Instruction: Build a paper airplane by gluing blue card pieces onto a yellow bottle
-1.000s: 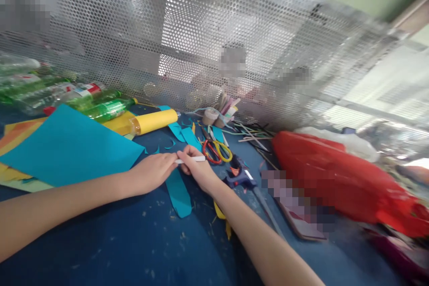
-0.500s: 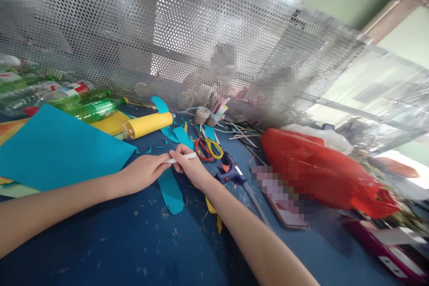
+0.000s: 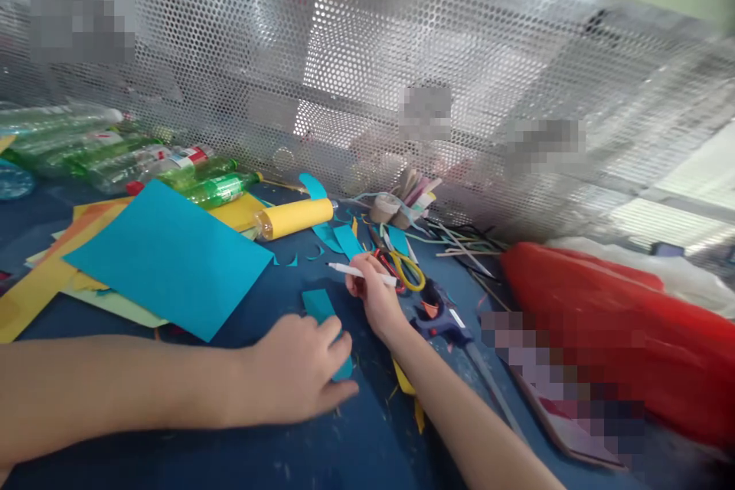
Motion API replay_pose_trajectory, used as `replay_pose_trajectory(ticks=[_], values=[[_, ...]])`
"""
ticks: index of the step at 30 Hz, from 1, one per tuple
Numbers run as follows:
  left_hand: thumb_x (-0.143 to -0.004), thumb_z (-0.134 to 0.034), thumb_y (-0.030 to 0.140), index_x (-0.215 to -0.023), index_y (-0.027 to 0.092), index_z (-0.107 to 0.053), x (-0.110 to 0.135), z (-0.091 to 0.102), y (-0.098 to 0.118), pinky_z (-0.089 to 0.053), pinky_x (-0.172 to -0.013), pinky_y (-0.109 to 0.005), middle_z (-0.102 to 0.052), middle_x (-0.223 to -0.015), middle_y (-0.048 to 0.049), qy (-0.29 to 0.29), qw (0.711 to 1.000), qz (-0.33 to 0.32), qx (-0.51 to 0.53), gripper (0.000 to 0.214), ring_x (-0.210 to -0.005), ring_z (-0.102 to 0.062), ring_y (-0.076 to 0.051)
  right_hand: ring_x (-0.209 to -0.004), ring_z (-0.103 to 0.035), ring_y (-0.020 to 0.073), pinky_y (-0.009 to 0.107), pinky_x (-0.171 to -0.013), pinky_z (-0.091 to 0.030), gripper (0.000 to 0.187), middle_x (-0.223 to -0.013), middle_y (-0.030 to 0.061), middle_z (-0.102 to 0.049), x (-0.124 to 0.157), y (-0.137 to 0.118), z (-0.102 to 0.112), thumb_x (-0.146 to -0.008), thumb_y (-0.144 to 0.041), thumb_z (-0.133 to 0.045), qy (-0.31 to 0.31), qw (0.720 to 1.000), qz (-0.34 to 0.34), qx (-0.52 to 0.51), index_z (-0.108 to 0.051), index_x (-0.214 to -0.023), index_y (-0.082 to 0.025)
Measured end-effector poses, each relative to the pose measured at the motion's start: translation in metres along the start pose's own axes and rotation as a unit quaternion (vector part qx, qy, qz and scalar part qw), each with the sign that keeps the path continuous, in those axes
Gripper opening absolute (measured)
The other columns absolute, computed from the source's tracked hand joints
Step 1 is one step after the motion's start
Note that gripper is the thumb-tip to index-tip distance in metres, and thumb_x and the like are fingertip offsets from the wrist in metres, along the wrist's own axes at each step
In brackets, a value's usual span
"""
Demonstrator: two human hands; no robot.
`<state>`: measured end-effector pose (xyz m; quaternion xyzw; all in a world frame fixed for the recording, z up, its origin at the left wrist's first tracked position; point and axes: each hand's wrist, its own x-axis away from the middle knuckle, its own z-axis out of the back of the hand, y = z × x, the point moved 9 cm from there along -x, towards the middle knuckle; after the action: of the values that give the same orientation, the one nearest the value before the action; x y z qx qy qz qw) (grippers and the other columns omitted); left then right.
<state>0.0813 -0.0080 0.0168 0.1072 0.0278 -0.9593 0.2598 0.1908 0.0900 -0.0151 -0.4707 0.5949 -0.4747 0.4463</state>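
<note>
My left hand [image 3: 302,375] lies fingers-down on a teal paper strip [image 3: 318,303] on the blue table [image 3: 189,444], covering the strip's near end. My right hand [image 3: 374,297] is closed around a white pen [image 3: 356,271] that points left, just above the strip's far end. The pen's tip is bare. Scissors with red and yellow handles [image 3: 406,268] lie right behind the right hand.
A large teal sheet [image 3: 166,260] lies over yellow paper at left, with a yellow-wrapped bottle [image 3: 295,218] and green plastic bottles [image 3: 212,185] behind. A blue glue gun [image 3: 442,314] and a red plastic bag [image 3: 609,321] sit at right. Perforated metal screen [image 3: 367,53] closes the back.
My left hand let go of the pen's end and came down onto the teal strip nearer to me. My right hand kept the pen and lifted it slightly.
</note>
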Motion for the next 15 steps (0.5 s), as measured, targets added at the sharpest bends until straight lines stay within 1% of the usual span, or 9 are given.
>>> replay_pose_trajectory(ticks=[1, 2, 4, 6, 8, 10, 12, 15], values=[[-0.085, -0.032, 0.054, -0.114, 0.013, -0.054, 0.004, -0.003, 0.008, -0.045, -0.051, -0.032, -0.059, -0.107, -0.0156, -0.009, 1.000, -0.002, -0.018, 0.055, -0.068, -0.061, -0.023, -0.041, -0.033, 0.0081, 0.023, -0.041, -0.021, 0.024, -0.044, -0.0072, -0.042, 0.001, -0.001, -0.005, -0.072, -0.036, -0.061, -0.024, 0.999, 0.005, 0.024, -0.045, -0.061, -0.021], [-0.085, -0.030, 0.057, -0.117, 0.012, -0.053, 0.007, -0.006, 0.013, -0.046, -0.051, -0.034, -0.057, -0.113, -0.0177, -0.019, 0.999, -0.001, -0.027, 0.059, -0.068, -0.061, -0.024, -0.042, -0.031, 0.0077, 0.023, -0.042, -0.021, 0.027, -0.045, -0.0076, -0.039, 0.003, -0.002, -0.010, -0.072, -0.036, -0.062, -0.046, 0.998, 0.011, 0.051, -0.044, -0.059, -0.020], [-0.085, -0.027, 0.059, -0.120, 0.012, -0.050, 0.011, -0.011, 0.017, -0.048, -0.052, -0.036, -0.053, -0.120, -0.0193, -0.037, 0.999, 0.002, -0.034, 0.063, -0.070, -0.062, -0.025, -0.043, -0.027, 0.0076, 0.024, -0.044, -0.019, 0.032, -0.045, -0.0085, -0.033, 0.006, -0.003, -0.016, -0.075, -0.039, -0.060, -0.068, 0.993, 0.022, 0.089, -0.040, -0.057, -0.020], [-0.085, -0.025, 0.059, -0.122, 0.012, -0.049, 0.013, -0.014, 0.017, -0.048, -0.052, -0.037, -0.052, -0.122, -0.0194, -0.049, 0.998, 0.002, -0.031, 0.064, -0.070, -0.062, -0.025, -0.043, -0.026, 0.0081, 0.024, -0.044, -0.019, 0.031, -0.044, -0.0090, -0.031, 0.008, -0.004, -0.017, -0.078, -0.040, -0.057, -0.067, 0.992, 0.024, 0.103, -0.040, -0.061, -0.021], [-0.085, -0.023, 0.059, -0.124, 0.013, -0.048, 0.013, -0.016, 0.014, -0.049, -0.054, -0.037, -0.050, -0.124, -0.0203, -0.058, 0.998, 0.007, -0.029, 0.065, -0.071, -0.062, -0.026, -0.044, -0.030, 0.0088, 0.024, -0.045, -0.021, 0.025, -0.046, -0.0089, -0.035, 0.009, -0.004, -0.018, -0.078, -0.039, -0.057, -0.069, 0.990, 0.027, 0.117, -0.042, -0.067, -0.022], [-0.085, -0.020, 0.060, -0.127, 0.016, -0.046, 0.012, -0.018, 0.011, -0.049, -0.054, -0.038, -0.047, -0.128, -0.0220, -0.068, 0.997, 0.021, -0.029, 0.065, -0.073, -0.063, -0.027, -0.047, -0.034, 0.0095, 0.024, -0.047, -0.025, 0.023, -0.050, -0.0078, -0.041, 0.010, -0.005, -0.020, -0.075, -0.036, -0.061, -0.081, 0.984, 0.040, 0.152, -0.044, -0.069, -0.022], [-0.085, -0.017, 0.061, -0.131, 0.018, -0.042, 0.012, -0.021, 0.009, -0.048, -0.054, -0.040, -0.042, -0.132, -0.0244, -0.076, 0.996, 0.040, -0.029, 0.068, -0.073, -0.063, -0.029, -0.049, -0.036, 0.0099, 0.024, -0.049, -0.027, 0.023, -0.052, -0.0067, -0.042, 0.010, -0.007, -0.022, -0.074, -0.034, -0.063, -0.090, 0.977, 0.056, 0.185, -0.044, -0.067, -0.021], [-0.082, -0.015, 0.065, -0.135, 0.014, -0.036, 0.012, -0.025, 0.007, -0.047, -0.053, -0.041, -0.036, -0.135, -0.0281, -0.084, 0.994, 0.060, -0.026, 0.076, -0.076, -0.063, -0.032, -0.049, -0.035, 0.0104, 0.025, -0.049, -0.027, 0.025, -0.050, -0.0065, -0.040, 0.010, -0.008, -0.020, -0.076, -0.033, -0.060, -0.080, 0.974, 0.067, 0.202, -0.042, -0.062, -0.022]])
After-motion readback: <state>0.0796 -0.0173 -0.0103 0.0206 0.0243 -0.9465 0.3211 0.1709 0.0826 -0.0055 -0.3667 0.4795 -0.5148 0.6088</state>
